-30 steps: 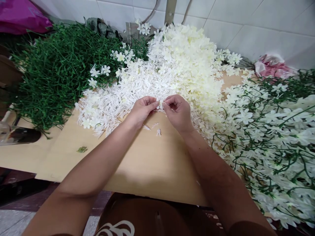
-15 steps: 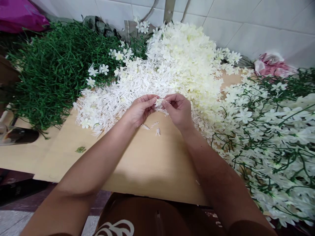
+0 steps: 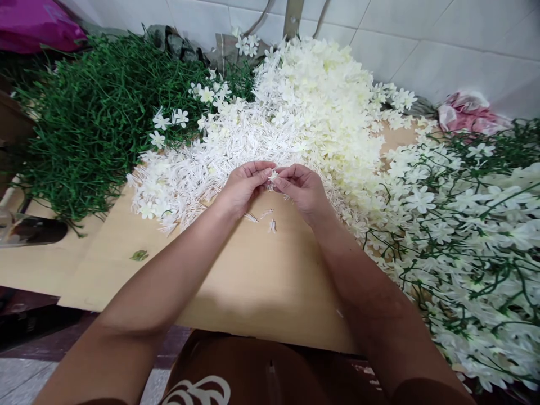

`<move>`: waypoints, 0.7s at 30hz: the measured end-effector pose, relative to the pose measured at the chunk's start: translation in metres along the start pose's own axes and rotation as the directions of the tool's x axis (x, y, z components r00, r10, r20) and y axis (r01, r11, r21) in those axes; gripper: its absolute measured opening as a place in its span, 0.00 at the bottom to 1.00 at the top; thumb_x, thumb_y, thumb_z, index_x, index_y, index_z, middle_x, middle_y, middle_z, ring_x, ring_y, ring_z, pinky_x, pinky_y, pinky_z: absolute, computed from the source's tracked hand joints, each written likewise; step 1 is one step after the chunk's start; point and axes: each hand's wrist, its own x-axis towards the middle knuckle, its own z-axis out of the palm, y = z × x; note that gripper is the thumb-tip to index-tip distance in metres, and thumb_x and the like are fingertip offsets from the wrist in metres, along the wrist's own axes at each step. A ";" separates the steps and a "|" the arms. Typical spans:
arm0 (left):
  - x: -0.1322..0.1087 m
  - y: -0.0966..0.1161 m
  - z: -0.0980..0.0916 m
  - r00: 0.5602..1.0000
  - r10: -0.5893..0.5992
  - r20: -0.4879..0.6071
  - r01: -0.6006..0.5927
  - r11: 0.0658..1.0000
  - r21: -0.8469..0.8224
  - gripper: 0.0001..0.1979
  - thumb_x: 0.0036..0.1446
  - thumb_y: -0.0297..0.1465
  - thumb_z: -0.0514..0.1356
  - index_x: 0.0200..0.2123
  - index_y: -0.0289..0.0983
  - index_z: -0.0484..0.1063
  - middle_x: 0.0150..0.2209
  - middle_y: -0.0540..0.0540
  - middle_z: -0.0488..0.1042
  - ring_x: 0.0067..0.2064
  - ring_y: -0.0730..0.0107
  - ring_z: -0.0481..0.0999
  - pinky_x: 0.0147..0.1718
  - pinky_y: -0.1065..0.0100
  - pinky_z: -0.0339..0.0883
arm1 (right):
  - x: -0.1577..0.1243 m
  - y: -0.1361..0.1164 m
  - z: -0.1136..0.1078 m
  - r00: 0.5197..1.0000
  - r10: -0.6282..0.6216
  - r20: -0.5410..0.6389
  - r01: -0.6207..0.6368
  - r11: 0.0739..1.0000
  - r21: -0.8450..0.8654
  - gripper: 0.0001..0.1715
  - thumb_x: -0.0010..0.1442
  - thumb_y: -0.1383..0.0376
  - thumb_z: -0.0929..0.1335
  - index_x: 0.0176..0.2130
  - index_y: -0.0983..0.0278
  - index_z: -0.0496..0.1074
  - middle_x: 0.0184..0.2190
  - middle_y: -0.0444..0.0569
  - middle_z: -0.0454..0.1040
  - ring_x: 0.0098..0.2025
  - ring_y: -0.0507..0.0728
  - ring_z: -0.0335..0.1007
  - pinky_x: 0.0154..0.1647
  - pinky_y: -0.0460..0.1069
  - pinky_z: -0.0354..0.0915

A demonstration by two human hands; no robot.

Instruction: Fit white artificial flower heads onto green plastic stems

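Between my two hands is a small white artificial flower (image 3: 273, 176), partly covered by fingertips. My left hand (image 3: 248, 184) pinches it from the left with thumb and forefinger. From the right, my right hand (image 3: 300, 188) closes thumb and fingers on the same flower. Just beyond the hands lies a heap of white thin-stalked flower pieces (image 3: 211, 169). A few loose white stamen bits (image 3: 272, 226) rest on the board below my hands.
Green plastic stems (image 3: 105, 107) are piled at the left. Cream petals (image 3: 337, 107) heap up at the back. Finished-looking white flowers on green stems (image 3: 476, 242) cover the right side. A cup of dark liquid (image 3: 37, 230) lies near the left edge of the cardboard (image 3: 253, 275).
Both hands stay at nearly the same place. My right-hand fingers have drawn in closer to the left, and less of the flower shows between them.
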 end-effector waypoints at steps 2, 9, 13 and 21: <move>0.001 -0.002 0.000 0.999 0.053 -0.007 -0.053 0.998 0.030 0.09 0.43 0.26 0.72 0.30 0.33 0.76 0.25 0.51 0.76 0.24 0.81 0.71 0.27 0.77 0.66 | 0.000 0.000 0.000 1.000 -0.017 -0.010 0.017 1.000 -0.025 0.21 0.41 0.54 0.79 0.26 0.63 0.70 0.28 0.41 0.74 0.28 0.48 0.68 0.35 0.49 0.70; 0.005 -0.003 -0.005 0.985 0.139 0.102 -0.146 0.987 0.069 0.17 0.36 0.28 0.74 0.32 0.35 0.77 0.28 0.51 0.77 0.29 0.77 0.75 0.34 0.73 0.71 | 0.003 0.002 -0.004 0.997 -0.055 -0.058 0.051 0.996 -0.076 0.19 0.44 0.55 0.77 0.26 0.62 0.69 0.23 0.39 0.70 0.26 0.48 0.65 0.32 0.48 0.66; 0.004 -0.003 -0.001 0.964 0.259 0.068 -0.267 0.939 0.214 0.11 0.40 0.20 0.69 0.29 0.35 0.75 0.25 0.53 0.74 0.28 0.79 0.73 0.33 0.74 0.69 | 0.002 0.004 -0.003 0.984 -0.165 -0.074 0.146 0.967 -0.210 0.13 0.49 0.60 0.74 0.27 0.62 0.67 0.26 0.41 0.70 0.29 0.49 0.67 0.33 0.48 0.66; 0.003 -0.006 0.009 0.935 0.353 -0.041 -0.311 0.868 0.388 0.10 0.45 0.16 0.62 0.29 0.35 0.71 0.23 0.55 0.71 0.25 0.81 0.71 0.28 0.76 0.67 | -0.001 0.009 0.005 0.925 -0.351 -0.147 0.279 0.888 -0.365 0.08 0.50 0.69 0.69 0.25 0.62 0.65 0.30 0.44 0.69 0.33 0.50 0.69 0.32 0.47 0.69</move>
